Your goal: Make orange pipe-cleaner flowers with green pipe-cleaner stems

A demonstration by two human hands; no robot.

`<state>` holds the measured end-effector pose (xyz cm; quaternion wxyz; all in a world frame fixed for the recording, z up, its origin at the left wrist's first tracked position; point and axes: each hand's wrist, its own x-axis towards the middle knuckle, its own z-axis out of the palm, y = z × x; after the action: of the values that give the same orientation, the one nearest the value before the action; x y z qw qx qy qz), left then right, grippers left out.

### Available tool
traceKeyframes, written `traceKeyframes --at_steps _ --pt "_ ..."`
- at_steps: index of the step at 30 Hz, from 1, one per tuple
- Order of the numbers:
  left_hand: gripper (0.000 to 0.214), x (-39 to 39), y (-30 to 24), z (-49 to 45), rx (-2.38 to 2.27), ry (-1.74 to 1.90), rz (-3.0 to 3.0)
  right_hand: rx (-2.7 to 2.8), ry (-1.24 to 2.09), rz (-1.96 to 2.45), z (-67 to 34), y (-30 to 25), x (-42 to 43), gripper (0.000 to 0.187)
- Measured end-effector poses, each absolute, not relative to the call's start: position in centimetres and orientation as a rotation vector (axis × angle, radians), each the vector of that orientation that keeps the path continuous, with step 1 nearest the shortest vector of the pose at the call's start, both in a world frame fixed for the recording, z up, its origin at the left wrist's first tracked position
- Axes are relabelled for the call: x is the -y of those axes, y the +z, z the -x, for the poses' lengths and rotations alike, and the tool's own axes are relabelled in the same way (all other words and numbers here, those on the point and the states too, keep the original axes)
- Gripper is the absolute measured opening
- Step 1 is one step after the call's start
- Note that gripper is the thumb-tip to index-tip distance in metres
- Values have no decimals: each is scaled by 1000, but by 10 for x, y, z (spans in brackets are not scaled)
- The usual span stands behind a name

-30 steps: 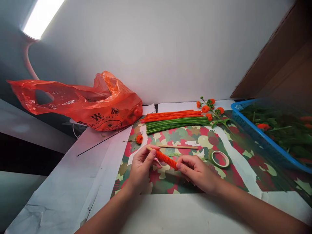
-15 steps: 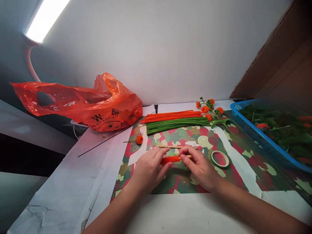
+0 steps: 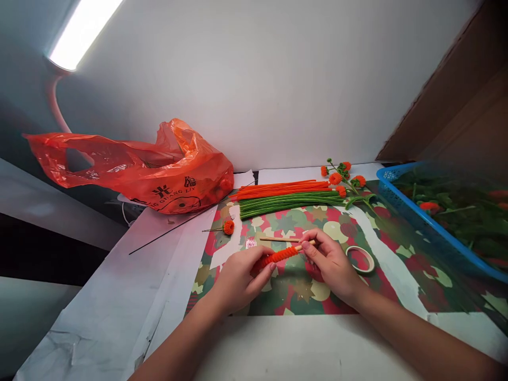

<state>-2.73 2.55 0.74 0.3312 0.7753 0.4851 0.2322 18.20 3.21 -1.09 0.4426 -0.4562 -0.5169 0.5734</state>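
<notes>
An orange pipe cleaner coil (image 3: 283,255) is wrapped around a thin wooden stick (image 3: 300,247), which tilts up to the right. My left hand (image 3: 243,272) is closed on the coil's left end, thumb below and fingers above. At the bare right end of the stick, my right hand (image 3: 332,264) pinches the wood between thumb and fingers. Just behind lies a second wooden stick (image 3: 275,239), partly hidden by my right hand. A roll of green tape (image 3: 369,263) rests right of that hand. Left of my hands is a small orange flower head (image 3: 228,227) on wire.
Orange pipe cleaners (image 3: 286,188) and green ones (image 3: 291,202) lie bundled at the back. An orange-flowered stem (image 3: 351,186) is beside them. A blue basket (image 3: 440,222) holds more flowers at right. A red plastic bag (image 3: 170,172) and a long dark rod (image 3: 170,230) are at left.
The coil and stick have tilted, right end higher. My right hand has moved slightly up and right, and more of the coil shows beyond my left fingers. The view has shifted slightly.
</notes>
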Motion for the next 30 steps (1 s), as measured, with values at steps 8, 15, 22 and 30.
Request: traceKeyframes --at_steps 8,15,22,30 --pt "19 -25 9 24 -1252 729 -1734 1260 1426 1135 -181 -13 -30 29" --pt "23 -24 9 20 -1141 711 -1342 1337 1357 1148 -181 -13 -28 28" --pt "27 -27 7 20 -1090 599 -918 1322 1361 1142 -181 -14 -28 28" --pt "37 -29 4 20 -987 593 -852 1270 1339 1152 -181 -13 -31 30"
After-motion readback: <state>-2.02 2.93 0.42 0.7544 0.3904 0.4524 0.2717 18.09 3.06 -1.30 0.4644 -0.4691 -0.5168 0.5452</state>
